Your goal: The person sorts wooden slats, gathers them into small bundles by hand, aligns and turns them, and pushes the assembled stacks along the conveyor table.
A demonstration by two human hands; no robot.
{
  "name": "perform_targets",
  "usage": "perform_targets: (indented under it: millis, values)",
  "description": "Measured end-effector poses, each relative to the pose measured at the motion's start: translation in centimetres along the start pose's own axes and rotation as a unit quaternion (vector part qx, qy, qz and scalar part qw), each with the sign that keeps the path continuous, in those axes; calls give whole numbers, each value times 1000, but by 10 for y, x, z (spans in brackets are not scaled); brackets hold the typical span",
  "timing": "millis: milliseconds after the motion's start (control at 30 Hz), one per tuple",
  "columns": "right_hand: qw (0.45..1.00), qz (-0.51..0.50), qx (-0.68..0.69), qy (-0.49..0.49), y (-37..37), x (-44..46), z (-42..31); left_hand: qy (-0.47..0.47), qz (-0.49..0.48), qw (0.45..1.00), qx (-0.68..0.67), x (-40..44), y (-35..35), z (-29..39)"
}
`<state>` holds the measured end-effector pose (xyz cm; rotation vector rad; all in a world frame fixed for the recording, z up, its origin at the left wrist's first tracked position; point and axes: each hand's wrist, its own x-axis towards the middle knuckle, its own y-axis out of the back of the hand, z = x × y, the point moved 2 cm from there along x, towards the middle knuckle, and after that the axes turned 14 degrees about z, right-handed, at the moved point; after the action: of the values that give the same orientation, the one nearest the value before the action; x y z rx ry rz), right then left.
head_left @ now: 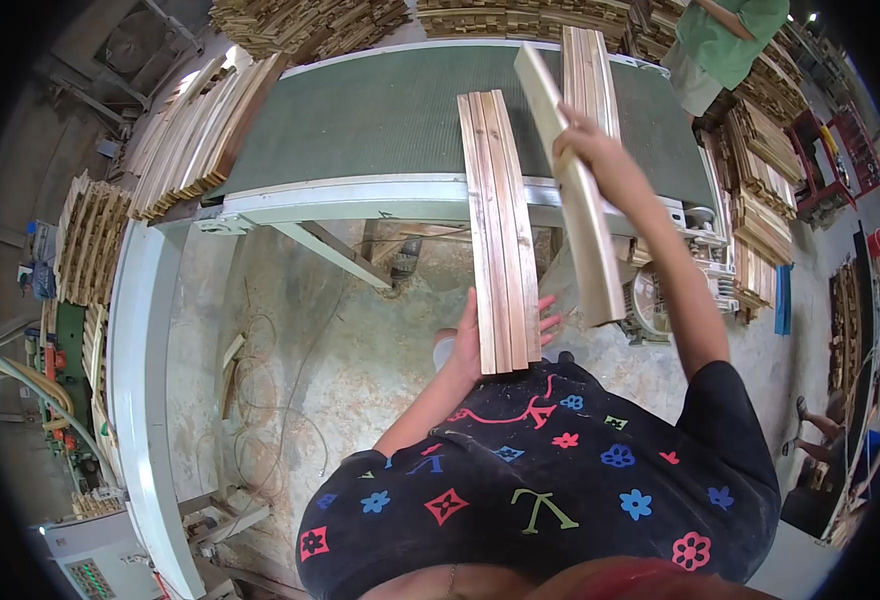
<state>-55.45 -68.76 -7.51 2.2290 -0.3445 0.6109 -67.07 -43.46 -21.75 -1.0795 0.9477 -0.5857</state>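
Note:
My left hand (468, 340) cradles the near end of a bundle of several narrow wooden slats (500, 230), thumb on the left side and fingertips showing past the right side. The bundle's far end lies over the edge of the green conveyor belt (360, 120). In my right hand (597, 158) is a single wooden slat (588, 240), gripped around its upper half and tilted, just right of the bundle and apart from it. Behind it, more slats (588, 75) lie side by side on the belt.
A long row of slats (200, 130) rests at the belt's left end. Stacked wood (310, 25) stands beyond the belt, with more piles (760, 200) at right. A person in a green shirt (735, 45) stands at the far right. A white metal frame (145, 380) runs along my left.

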Motion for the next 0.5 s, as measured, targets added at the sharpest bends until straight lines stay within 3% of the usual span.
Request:
perform_targets:
  millis: [33,67,133,167,267,300,400,467,500]
  values:
    - [1000,-8,5,-14,-15,-13,0,6,-25,1000,-14,1,-1,0]
    - [999,-16,10,-30,-29,-29,-3,-12,24,999,19,0,0,0]
    - [998,7,-11,61,-49,-55,-6,-52,117,988,80,2,0,-1]
    - [999,34,18,-1,-58,-66,-3,11,-13,1000,-11,9,9,-2]
    - [977,86,93,-171,-55,-75,-6,48,38,998,-21,15,26,-5]
    - [954,41,145,-258,-49,-77,-11,66,22,996,-50,19,25,-8]
    - [979,14,28,-201,-56,-93,-29,66,48,997,-7,27,21,-10]
    - [969,-66,-87,-221,-50,-93,-71,119,4,992,-32,37,24,-13]
    - [965,-77,-133,-212,-57,-99,-75,115,32,993,-9,41,28,-16]
